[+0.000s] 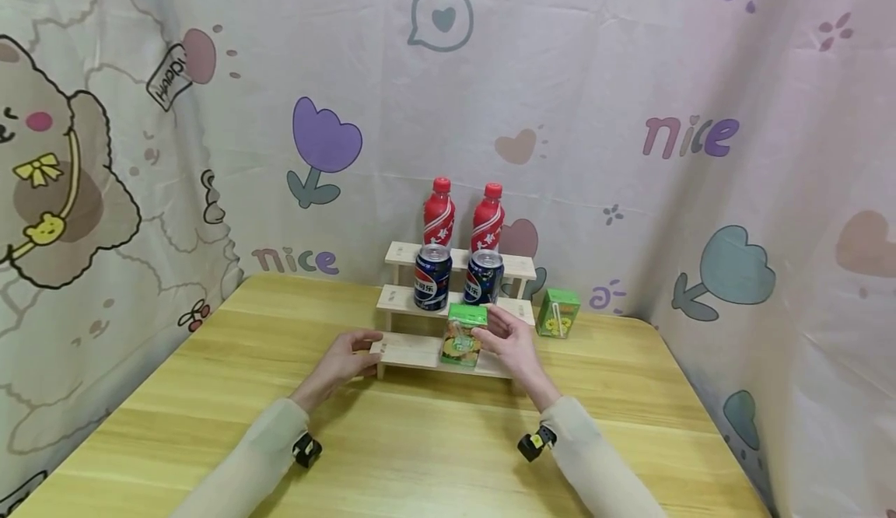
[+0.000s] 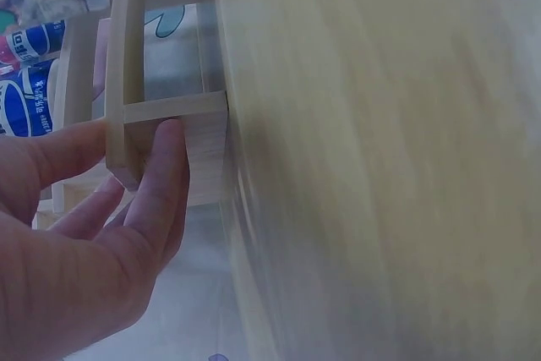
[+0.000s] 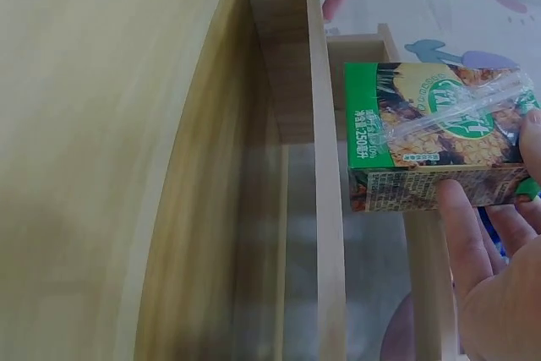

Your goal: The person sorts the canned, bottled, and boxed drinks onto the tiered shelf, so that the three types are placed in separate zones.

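A three-step wooden display rack point(image 1: 411, 349) stands on the table. My left hand point(image 1: 344, 360) grips the left end of its lowest step, the thumb point(image 2: 74, 151) on top and the fingers bent beneath, as the left wrist view shows. My right hand point(image 1: 516, 347) holds a green juice carton point(image 1: 462, 337) with a wrapped straw on its front point(image 3: 461, 107), thumb and fingers at its right side and top. The carton is upright, its base right at the lowest step. Behind it, two dark blue cola cans point(image 1: 432, 278) stand on the middle step.
Two red bottles point(image 1: 439, 213) stand on the top step. Another green carton point(image 1: 558, 313), with yellow pictures, sits on the table right of the rack. A patterned curtain point(image 1: 546, 75) hangs behind the table point(image 1: 420, 456).
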Available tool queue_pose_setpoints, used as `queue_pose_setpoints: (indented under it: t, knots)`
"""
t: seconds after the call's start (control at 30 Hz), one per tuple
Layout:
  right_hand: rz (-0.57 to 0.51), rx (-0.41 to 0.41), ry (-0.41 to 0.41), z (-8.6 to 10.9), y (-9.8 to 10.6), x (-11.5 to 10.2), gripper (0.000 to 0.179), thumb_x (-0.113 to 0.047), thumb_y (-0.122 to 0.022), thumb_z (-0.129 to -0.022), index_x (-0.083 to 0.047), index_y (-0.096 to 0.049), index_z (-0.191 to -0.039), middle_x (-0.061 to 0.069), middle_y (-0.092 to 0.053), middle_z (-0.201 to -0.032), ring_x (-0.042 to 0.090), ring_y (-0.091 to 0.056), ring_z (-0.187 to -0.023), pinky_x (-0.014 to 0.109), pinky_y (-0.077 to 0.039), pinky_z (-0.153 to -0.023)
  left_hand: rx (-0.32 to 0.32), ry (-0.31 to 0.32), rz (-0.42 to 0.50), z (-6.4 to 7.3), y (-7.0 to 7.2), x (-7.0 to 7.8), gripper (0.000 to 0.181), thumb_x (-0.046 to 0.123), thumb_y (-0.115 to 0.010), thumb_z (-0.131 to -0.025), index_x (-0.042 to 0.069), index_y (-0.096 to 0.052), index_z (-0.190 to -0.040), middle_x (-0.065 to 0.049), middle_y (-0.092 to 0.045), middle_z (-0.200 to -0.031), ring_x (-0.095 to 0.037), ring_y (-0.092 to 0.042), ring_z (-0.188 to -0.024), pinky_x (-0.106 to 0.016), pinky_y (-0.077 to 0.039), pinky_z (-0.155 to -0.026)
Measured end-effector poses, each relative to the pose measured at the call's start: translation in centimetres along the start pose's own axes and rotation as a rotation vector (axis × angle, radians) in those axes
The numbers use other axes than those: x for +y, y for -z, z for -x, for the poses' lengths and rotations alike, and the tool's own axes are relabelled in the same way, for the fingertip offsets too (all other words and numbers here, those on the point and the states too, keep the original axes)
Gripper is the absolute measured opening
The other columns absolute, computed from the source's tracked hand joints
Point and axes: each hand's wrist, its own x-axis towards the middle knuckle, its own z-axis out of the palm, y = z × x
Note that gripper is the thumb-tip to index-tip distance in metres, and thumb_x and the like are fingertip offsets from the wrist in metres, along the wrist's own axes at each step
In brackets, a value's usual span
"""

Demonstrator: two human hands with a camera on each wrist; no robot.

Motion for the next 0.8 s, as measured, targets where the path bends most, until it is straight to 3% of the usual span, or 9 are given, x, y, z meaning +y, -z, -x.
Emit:
queue_pose_setpoints:
  t: [0.33, 0.8]
  knots:
    - [-0.008, -0.022, 0.001, -0.5, -1.8, 0.0, 0.061, -0.009, -0.074, -0.086, -0.002, -0.05, -0.141, 0.023, -0.06, -0.132, 0.032, -0.062, -0.118, 0.031, -0.061, -0.081, -0.003, 0.011, -0.001, -0.3, -0.1, -0.2, 0.044, 0.0, -0.062, -0.092, -0.002, -0.053, -0.135, -0.031, -0.048, -0.138, -0.027, -0.064, -0.102, -0.036, -0.061, -0.084]
    - [-0.033, -0.039, -0.03, -1.6, -3.3, 0.4, 0.061, -0.01, -0.075, -0.086, -0.004, -0.05, -0.142, 0.018, -0.062, -0.132, 0.028, -0.062, -0.118, 0.031, -0.06, -0.082, -0.008, -0.002, 0.018, -0.2, 0.1, -0.2, 0.044, 0.002, -0.062, -0.093, -0.003, -0.052, -0.136, -0.031, -0.05, -0.136, -0.023, -0.064, -0.099, -0.042, -0.06, -0.087]
